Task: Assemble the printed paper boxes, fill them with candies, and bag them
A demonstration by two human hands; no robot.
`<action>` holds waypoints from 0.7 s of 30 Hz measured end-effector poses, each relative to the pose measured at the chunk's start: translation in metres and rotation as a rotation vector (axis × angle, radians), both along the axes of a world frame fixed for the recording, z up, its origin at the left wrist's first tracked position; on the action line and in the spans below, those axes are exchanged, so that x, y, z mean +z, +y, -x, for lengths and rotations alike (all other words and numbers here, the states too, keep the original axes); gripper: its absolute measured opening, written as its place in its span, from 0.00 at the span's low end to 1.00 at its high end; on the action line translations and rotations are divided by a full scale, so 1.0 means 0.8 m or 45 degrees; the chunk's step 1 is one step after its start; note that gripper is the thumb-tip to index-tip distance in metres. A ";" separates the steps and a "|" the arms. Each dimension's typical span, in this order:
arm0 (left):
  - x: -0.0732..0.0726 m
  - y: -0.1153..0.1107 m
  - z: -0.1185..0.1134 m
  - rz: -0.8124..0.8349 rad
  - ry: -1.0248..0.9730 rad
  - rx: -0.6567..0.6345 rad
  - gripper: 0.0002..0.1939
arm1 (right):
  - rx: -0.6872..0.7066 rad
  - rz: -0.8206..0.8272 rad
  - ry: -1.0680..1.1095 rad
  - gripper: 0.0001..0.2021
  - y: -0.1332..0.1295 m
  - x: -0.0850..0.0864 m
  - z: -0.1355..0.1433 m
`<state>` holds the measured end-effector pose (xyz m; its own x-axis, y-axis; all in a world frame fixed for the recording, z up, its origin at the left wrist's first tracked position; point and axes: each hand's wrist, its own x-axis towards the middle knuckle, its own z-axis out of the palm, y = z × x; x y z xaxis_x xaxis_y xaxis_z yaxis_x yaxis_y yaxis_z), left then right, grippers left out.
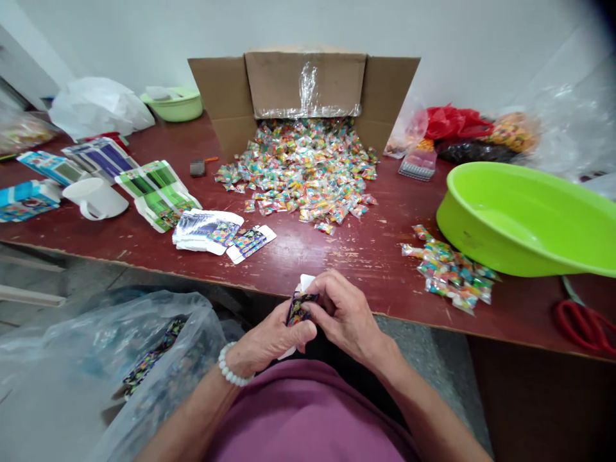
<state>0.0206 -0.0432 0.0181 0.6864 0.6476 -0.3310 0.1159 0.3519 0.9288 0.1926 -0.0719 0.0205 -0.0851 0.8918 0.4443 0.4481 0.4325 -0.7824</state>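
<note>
A small dark printed carton (299,308) with white end flaps is held between both hands, just off the table's front edge. My left hand (274,333), with a pale bead bracelet at its wrist, grips the carton's lower part. On the upper side, my right hand (344,311) has its thumb and fingers closed on the carton near a raised white flap. Whether anything is inside the carton cannot be seen. Beyond the hands lie a single flat carton (251,242) and a stack of similar flat cartons (206,230).
Wrapped candies (308,170) spill from a cardboard box (308,83). A smaller candy pile (452,273) lies by a green basin (520,224). Red scissors (584,324) rest at right; a white mug (95,199) and green cartons (158,192) at left. A plastic bag (62,378) stands below.
</note>
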 end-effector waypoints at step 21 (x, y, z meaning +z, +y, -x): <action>0.007 0.012 0.007 0.138 -0.058 -0.263 0.20 | 0.395 0.425 0.050 0.04 -0.002 0.014 -0.025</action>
